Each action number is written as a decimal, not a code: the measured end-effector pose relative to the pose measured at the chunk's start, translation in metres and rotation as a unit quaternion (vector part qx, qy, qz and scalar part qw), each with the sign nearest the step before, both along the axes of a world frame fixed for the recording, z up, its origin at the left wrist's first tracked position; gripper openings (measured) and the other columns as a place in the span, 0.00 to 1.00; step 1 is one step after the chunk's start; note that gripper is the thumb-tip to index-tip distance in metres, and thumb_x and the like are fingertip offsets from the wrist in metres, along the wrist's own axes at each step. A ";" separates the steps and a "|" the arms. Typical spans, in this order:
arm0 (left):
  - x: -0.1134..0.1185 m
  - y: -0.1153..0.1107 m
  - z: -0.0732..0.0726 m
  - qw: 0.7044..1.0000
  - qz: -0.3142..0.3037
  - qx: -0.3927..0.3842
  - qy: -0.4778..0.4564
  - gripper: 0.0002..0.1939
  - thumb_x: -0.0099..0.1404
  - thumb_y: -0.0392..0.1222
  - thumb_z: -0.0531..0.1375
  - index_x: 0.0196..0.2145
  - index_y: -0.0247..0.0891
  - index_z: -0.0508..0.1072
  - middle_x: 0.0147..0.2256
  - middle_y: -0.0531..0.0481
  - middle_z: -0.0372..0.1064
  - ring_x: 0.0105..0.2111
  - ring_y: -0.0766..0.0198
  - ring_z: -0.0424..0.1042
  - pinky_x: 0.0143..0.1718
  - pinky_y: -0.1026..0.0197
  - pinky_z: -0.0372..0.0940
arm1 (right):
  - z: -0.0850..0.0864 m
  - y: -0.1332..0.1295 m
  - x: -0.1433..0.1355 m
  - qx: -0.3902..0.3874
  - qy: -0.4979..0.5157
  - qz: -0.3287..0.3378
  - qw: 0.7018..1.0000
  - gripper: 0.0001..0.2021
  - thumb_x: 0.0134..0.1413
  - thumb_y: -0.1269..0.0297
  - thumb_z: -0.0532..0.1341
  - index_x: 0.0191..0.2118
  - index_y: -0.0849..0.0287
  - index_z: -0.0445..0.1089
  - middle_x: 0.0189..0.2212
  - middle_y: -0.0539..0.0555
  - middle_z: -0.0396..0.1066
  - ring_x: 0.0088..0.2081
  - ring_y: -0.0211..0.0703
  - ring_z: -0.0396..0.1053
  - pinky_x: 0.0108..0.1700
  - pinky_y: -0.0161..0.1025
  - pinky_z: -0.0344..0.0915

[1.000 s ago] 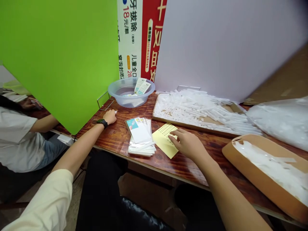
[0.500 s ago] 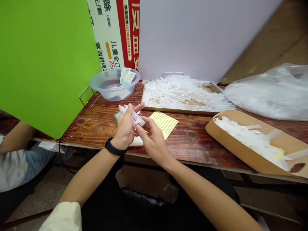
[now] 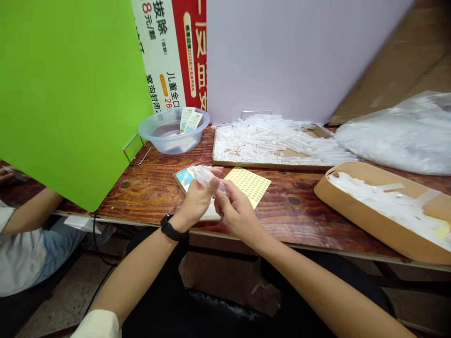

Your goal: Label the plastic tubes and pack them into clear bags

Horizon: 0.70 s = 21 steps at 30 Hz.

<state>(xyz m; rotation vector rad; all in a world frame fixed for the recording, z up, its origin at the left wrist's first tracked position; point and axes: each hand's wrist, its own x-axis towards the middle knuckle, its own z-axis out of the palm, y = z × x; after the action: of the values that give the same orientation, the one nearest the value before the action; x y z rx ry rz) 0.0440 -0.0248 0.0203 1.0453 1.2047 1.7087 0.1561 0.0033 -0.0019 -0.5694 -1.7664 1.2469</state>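
My left hand (image 3: 198,199), with a black band on its wrist, is wrapped round several clear plastic tubes (image 3: 204,176). Its thumb lies across them. My right hand (image 3: 237,205) presses in from the right, its fingers closed on the near ends of the tubes, which they largely hide. Both hands hover over the front of the table. Partly under them are blue-and-white printed cards (image 3: 184,178) and a yellow sheet of small stickers (image 3: 254,187).
Behind stand a translucent basin (image 3: 153,136) with printed packets and a shallow cardboard tray (image 3: 268,164) heaped with clear tubes and small white pieces. At right are a tan bin (image 3: 355,218) and a plastic bag (image 3: 398,136). A green board (image 3: 77,94) separates another person's arm (image 3: 35,211).
My right fingers have closed further over the tubes' near ends, and my left thumb now covers more of them. The whole view has shifted slightly, with the table things appearing lower and further right.
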 end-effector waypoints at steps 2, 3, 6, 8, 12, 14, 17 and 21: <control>-0.008 0.001 0.000 0.999 0.036 0.020 0.016 0.26 0.52 0.58 0.66 0.39 0.36 0.68 0.32 0.51 0.70 0.28 0.71 0.68 0.28 0.70 0.63 | 0.000 0.011 0.007 0.165 -0.057 -0.091 0.980 0.12 0.63 0.59 0.52 0.47 0.57 0.66 0.32 0.55 0.67 0.35 0.45 0.67 0.37 0.41 0.66; -0.012 0.002 0.001 0.999 0.037 0.017 0.025 0.23 0.55 0.57 0.64 0.39 0.36 0.67 0.27 0.53 0.68 0.23 0.72 0.66 0.24 0.70 0.61 | -0.001 0.015 0.009 0.229 -0.086 -0.120 0.962 0.12 0.63 0.62 0.52 0.48 0.58 0.66 0.36 0.58 0.67 0.38 0.47 0.67 0.40 0.43 0.66; -0.023 0.002 0.000 0.998 -0.002 -0.041 0.056 0.17 0.62 0.55 0.57 0.35 0.37 0.66 0.18 0.59 0.60 0.14 0.73 0.56 0.14 0.70 0.51 | -0.005 0.024 0.011 0.313 -0.149 -0.132 0.929 0.15 0.64 0.64 0.49 0.50 0.61 0.66 0.39 0.62 0.67 0.39 0.49 0.68 0.41 0.45 0.66; -0.027 0.002 -0.003 0.994 0.001 -0.053 0.094 0.15 0.64 0.53 0.56 0.32 0.37 0.66 0.17 0.59 0.58 0.13 0.74 0.54 0.14 0.70 0.49 | -0.008 0.024 0.008 0.298 -0.146 -0.108 0.937 0.17 0.64 0.62 0.49 0.52 0.63 0.65 0.42 0.64 0.68 0.42 0.50 0.68 0.44 0.47 0.66; -0.030 0.004 -0.011 0.977 0.082 0.003 0.195 0.17 0.65 0.54 0.54 0.29 0.37 0.66 0.18 0.59 0.59 0.15 0.74 0.57 0.17 0.70 0.53 | -0.010 0.018 0.001 0.075 -0.080 -0.035 0.993 0.20 0.61 0.55 0.52 0.51 0.64 0.66 0.38 0.61 0.71 0.41 0.49 0.69 0.44 0.47 0.66; -0.032 0.004 -0.013 0.971 0.093 0.016 0.218 0.19 0.65 0.57 0.54 0.28 0.37 0.66 0.17 0.58 0.60 0.14 0.74 0.57 0.17 0.69 0.54 | -0.007 0.017 0.001 -0.094 -0.041 0.029 0.994 0.22 0.56 0.52 0.58 0.49 0.64 0.68 0.27 0.54 0.70 0.30 0.43 0.68 0.34 0.41 0.66; -0.035 0.001 -0.015 0.964 0.086 0.009 0.253 0.22 0.65 0.59 0.53 0.28 0.37 0.67 0.17 0.56 0.62 0.16 0.70 0.62 0.19 0.67 0.57 | 0.000 0.020 0.006 -0.242 0.009 0.084 0.967 0.25 0.44 0.53 0.67 0.46 0.65 0.70 0.20 0.49 0.67 0.22 0.36 0.64 0.26 0.35 0.63; -0.037 -0.016 -0.022 0.892 0.064 -0.036 0.445 0.21 0.67 0.56 0.52 0.45 0.34 0.68 0.47 0.37 0.70 0.49 0.53 0.70 0.48 0.53 0.66 | 0.005 0.039 0.020 -0.231 0.060 0.002 0.971 0.24 0.38 0.54 0.71 0.41 0.64 0.73 0.21 0.49 0.70 0.21 0.34 0.66 0.25 0.33 0.66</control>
<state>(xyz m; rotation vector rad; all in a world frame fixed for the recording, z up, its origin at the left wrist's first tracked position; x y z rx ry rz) 0.0066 -0.0409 -0.0021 1.8294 1.9051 1.2494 0.1760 0.0423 0.0031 -0.7343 -1.3786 1.6734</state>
